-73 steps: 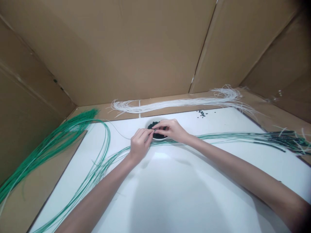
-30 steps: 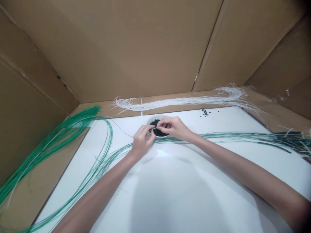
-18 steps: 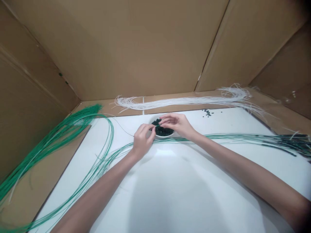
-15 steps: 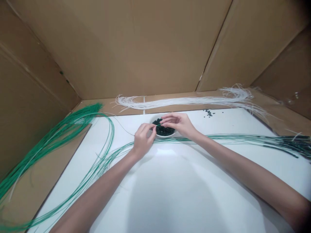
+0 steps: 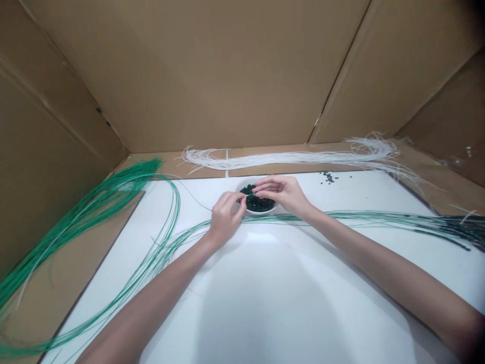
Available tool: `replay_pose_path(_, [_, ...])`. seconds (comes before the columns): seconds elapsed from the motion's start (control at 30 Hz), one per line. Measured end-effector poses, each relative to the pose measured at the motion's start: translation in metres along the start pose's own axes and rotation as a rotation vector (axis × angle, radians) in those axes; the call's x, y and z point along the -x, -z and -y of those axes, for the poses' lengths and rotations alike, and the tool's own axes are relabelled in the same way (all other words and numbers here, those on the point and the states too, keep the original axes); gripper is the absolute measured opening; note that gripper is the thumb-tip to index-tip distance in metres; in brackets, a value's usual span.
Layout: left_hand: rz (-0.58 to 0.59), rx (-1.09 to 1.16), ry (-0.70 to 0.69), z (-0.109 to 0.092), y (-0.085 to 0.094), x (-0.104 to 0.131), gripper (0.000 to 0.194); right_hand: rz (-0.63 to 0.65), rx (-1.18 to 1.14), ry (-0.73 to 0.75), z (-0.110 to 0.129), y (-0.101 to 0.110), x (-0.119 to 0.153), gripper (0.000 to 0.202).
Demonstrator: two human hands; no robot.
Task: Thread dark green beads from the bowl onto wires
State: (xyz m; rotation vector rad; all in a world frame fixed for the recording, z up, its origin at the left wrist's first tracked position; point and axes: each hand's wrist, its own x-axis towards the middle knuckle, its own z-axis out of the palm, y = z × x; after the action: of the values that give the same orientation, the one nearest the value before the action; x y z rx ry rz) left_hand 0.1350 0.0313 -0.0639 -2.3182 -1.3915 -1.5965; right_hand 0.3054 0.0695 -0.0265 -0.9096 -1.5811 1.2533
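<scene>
Over the near rim of a white bowl (image 5: 261, 212), my left hand (image 5: 226, 216) pinches a thin string (image 5: 248, 195); its short tip shows white and green between my two hands. The string trails back from that hand to the left. Just opposite, my right hand (image 5: 282, 193) has thumb and fingers pressed together at the string's tip. Whatever tiny thing those fingers hold is too small to make out. Dark green beads (image 5: 261, 203) fill the bowl beneath the fingertips.
Green strings (image 5: 176, 241) run across the white board (image 5: 265, 293) under both arms, beaded at the right end (image 5: 454, 227). A green bundle (image 5: 76, 217) lies at left, a white bundle (image 5: 288, 158) along the back. Loose beads (image 5: 329, 177) lie behind the right hand. Cardboard walls (image 5: 227, 76) enclose the area.
The whole view has shifted slightly. Both hands keep their pinch above the bowl, and the fingertips have barely moved against each other.
</scene>
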Motion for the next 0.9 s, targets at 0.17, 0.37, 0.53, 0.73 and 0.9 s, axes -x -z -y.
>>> replay_pose_path(0.17, [-0.003,0.001,-0.006,-0.0002,0.0005,0.0001,0.009,-0.005,-0.002,-0.004,-0.0009,0.0,0.0002,0.026])
replay_pose_path(0.37, [-0.008,-0.003,-0.008,0.0,0.0007,0.0001,0.009,-0.002,-0.016,-0.009,-0.0022,0.0004,-0.0002,0.025])
replay_pose_path(0.53, [0.0,0.001,-0.009,0.0007,0.0005,-0.0001,0.009,-0.005,-0.038,-0.023,0.0003,-0.0011,0.0003,0.024])
replay_pose_path(0.73, [0.009,-0.001,-0.015,0.0019,-0.0001,0.0007,0.009,-0.013,-0.043,-0.016,0.0013,-0.0023,0.001,0.025])
replay_pose_path(0.9, [0.006,0.003,-0.019,0.0015,0.0007,0.0006,0.009,-0.015,-0.047,-0.017,0.0009,-0.0019,0.0007,0.026])
